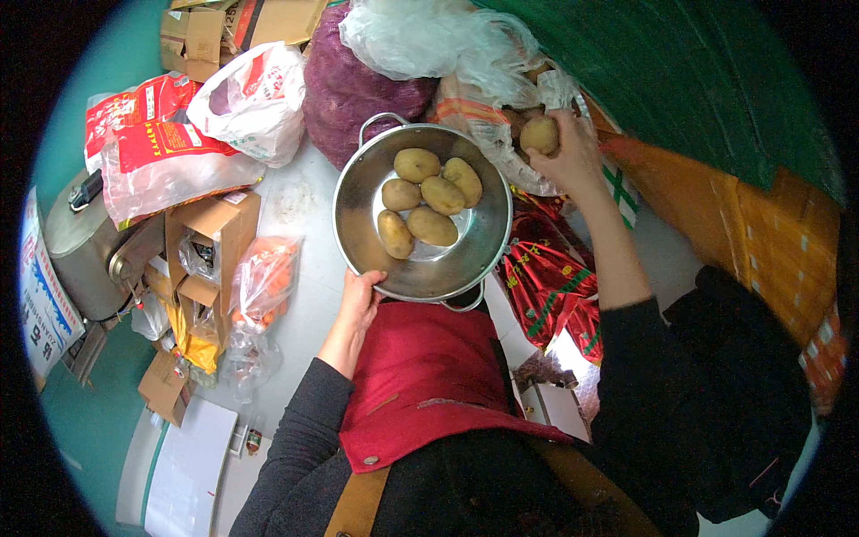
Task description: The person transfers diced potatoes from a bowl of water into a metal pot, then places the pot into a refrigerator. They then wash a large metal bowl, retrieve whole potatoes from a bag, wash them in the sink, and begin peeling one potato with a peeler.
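Observation:
My left hand [361, 300] grips the near left rim of a round stainless steel basin [349, 228] with two loop handles. Several potatoes [433, 226] lie on its bottom. To the right, my right hand [570, 151] holds a single potato [539, 135] between thumb and fingers, at the mouth of an open plastic sack [480, 124]. More potatoes show dimly inside that sack. The basin hangs in front of my red apron [429, 369].
A purple mesh sack [362, 87] stands beyond the basin, beside crumpled clear plastic [429, 37]. Left are red-and-white bags [168, 168], a white plastic bag [251, 107], cardboard boxes [215, 221], bagged carrots [265, 278] and a metal pot [87, 248]. Red foil bags [547, 275] lie right.

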